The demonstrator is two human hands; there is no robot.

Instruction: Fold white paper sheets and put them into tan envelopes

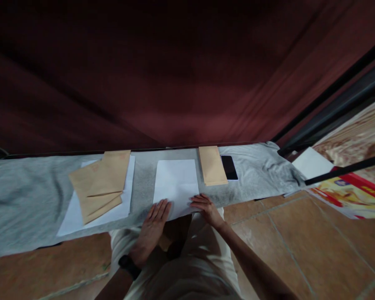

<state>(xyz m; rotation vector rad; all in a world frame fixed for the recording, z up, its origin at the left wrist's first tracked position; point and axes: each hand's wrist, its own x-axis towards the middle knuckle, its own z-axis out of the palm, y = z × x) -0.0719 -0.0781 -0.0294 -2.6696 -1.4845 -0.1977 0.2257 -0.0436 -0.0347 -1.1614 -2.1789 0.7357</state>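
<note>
Sheet (176, 179) at the worktop's (144, 177) near edge; left hand (155, 221) flat, fingers nearly together, on its near left corner; right hand (210, 212) at its near right, pinching or not, cannot tell; uneven pressure could crease it there.

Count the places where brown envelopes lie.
2: an overlapping pile of envelopes on white paper at the left, and the right-hand envelope beside the phone. More may be hidden beneath either.
</note>
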